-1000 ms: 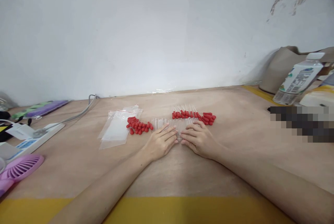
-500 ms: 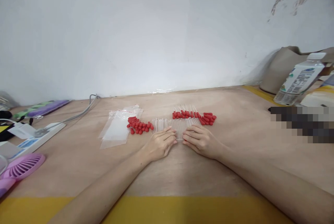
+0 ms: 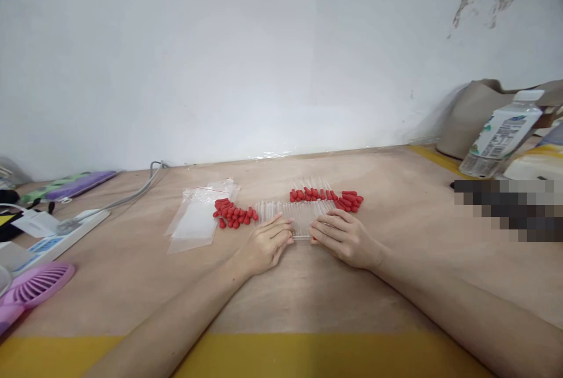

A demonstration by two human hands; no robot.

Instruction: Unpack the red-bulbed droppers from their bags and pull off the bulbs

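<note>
A thin clear glass dropper tube [image 3: 301, 238] lies crosswise between my hands. My left hand [image 3: 269, 242] is closed on its left end, fingers bent together. My right hand [image 3: 345, 237] is closed at the other end, where a bit of a red rubber bulb [image 3: 314, 240] shows under the fingertips. Just beyond the hands is a row of bare glass tubes [image 3: 301, 216], partly hidden by my fingers. Behind it lie droppers with red bulbs fitted [image 3: 310, 193]. Loose red bulbs [image 3: 233, 213] are heaped at the left, with more loose bulbs [image 3: 350, 200] at the right.
Clear zip bags [image 3: 193, 219] lie left of the bulbs. Farther left are a power strip [image 3: 83, 222] with a grey cable and a pink fan [image 3: 41, 284]. A plastic bottle [image 3: 504, 137] and a grey-beige container [image 3: 461, 117] stand at the right by the wall.
My hands have moved slightly apart, so more of the tube shows between them. A bit more of the red bulb is visible at my right fingers. The view has shifted slightly.
</note>
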